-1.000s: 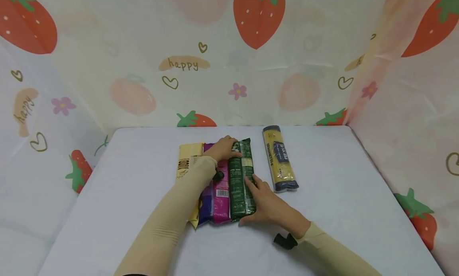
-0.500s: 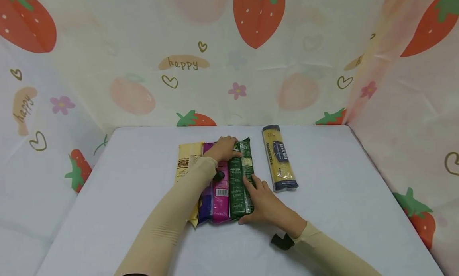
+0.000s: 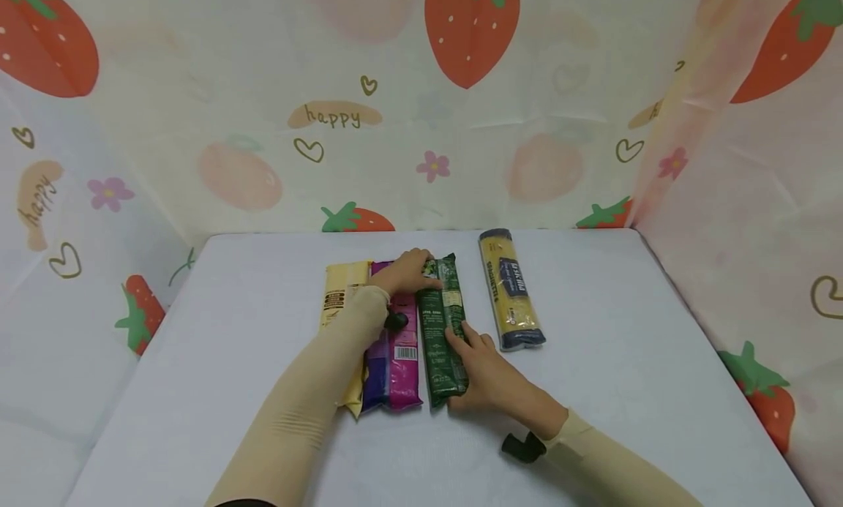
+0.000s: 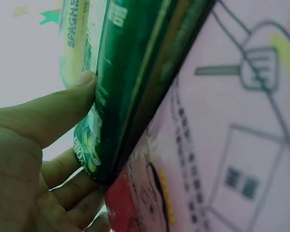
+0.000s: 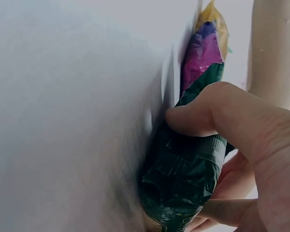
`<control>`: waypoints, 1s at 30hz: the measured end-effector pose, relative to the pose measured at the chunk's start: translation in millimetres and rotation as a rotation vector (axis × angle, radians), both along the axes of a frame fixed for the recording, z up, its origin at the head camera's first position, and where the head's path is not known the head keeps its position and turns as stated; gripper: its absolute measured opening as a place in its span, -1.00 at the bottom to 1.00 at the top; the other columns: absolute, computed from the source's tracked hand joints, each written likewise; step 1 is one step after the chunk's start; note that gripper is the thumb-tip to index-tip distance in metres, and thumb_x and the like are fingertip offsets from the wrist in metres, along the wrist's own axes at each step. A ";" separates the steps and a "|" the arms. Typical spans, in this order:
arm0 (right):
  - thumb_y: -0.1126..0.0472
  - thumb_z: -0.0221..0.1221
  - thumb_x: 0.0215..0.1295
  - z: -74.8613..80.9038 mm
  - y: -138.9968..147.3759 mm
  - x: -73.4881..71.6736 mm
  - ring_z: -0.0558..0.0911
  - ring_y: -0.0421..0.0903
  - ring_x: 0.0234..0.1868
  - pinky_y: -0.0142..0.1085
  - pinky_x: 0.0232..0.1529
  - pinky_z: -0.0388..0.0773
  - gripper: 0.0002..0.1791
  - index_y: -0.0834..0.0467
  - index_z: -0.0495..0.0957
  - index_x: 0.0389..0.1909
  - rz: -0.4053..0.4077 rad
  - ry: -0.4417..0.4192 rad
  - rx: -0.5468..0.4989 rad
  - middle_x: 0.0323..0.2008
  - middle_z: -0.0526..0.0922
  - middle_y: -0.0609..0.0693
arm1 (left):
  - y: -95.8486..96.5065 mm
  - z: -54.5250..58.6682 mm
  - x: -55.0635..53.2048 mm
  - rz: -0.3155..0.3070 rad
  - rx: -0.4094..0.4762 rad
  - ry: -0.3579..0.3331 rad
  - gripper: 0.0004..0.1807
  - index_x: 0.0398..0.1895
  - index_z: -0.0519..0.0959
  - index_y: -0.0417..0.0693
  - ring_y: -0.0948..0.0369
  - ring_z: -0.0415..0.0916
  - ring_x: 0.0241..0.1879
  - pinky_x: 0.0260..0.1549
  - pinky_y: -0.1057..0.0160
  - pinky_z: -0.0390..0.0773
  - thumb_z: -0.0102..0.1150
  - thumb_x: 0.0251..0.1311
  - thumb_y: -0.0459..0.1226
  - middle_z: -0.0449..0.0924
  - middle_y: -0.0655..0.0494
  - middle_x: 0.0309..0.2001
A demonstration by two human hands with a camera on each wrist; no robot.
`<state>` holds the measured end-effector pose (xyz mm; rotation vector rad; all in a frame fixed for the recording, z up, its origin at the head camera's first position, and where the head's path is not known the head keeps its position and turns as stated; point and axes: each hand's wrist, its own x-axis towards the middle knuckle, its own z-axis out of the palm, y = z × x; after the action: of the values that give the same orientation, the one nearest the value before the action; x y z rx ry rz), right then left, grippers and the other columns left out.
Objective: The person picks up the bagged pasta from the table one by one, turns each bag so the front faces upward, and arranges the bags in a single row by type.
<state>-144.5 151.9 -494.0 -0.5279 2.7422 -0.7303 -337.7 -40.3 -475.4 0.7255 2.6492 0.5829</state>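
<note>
A long green pasta packet [image 3: 438, 346] stands slightly askew on the white table, its near end apart from the purple-and-magenta packet [image 3: 403, 379] on its left. My left hand [image 3: 405, 273] grips the far end; in the left wrist view its thumb [image 4: 75, 99] lies on one side of the green wrapper and its fingers reach underneath. My right hand [image 3: 490, 379] holds the near end from the right, thumb [image 5: 193, 118] across the packet in the right wrist view. Left of the magenta one lies a pale yellow packet [image 3: 344, 291], partly hidden by my left forearm.
A yellow spaghetti packet [image 3: 510, 291] with dark blue ends lies apart, to the right. White cloth covers the table [image 3: 612, 375]. Strawberry-printed curtains [image 3: 395, 178] rise behind it and at both sides.
The green packet's near end has swung a little right, opening a gap beside the magenta packet. My right thumb has moved in behind that end. The left hand keeps its hold.
</note>
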 end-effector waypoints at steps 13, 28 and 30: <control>0.09 0.65 -0.02 -3.8 20.4 3.4 0.18 0.33 0.62 0.22 0.35 0.50 0.30 0.12 0.13 0.72 0.024 -0.028 -0.187 0.71 -0.02 0.27 | -9.8 2.3 -6.9 -0.016 0.171 -0.012 -0.27 0.52 0.40 -0.26 -0.11 0.35 0.49 0.48 -0.08 0.37 0.33 0.50 -0.01 0.39 -0.23 0.50; 0.17 0.56 0.04 -1.6 36.1 4.4 0.06 0.29 0.68 0.33 0.42 0.39 0.24 0.05 0.10 0.74 0.074 0.003 -0.303 0.73 -0.03 0.17 | -21.6 9.9 -6.7 0.073 0.355 -0.116 -0.42 0.48 0.49 -0.08 -0.12 0.39 0.46 0.41 -0.17 0.43 0.19 0.59 0.04 0.36 -0.13 0.54; 0.18 0.56 0.03 -2.0 36.5 4.7 0.07 0.30 0.68 0.34 0.41 0.39 0.24 0.07 0.10 0.74 0.079 0.014 -0.325 0.73 -0.02 0.17 | -23.1 10.5 -7.4 0.081 0.368 -0.095 -0.47 0.44 0.54 -0.05 -0.11 0.43 0.43 0.41 -0.18 0.42 0.12 0.62 0.04 0.42 -0.11 0.50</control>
<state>-139.8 188.4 -496.0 -0.7044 2.6092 -1.1644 -345.1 -63.3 -464.9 0.6700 2.5195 1.1178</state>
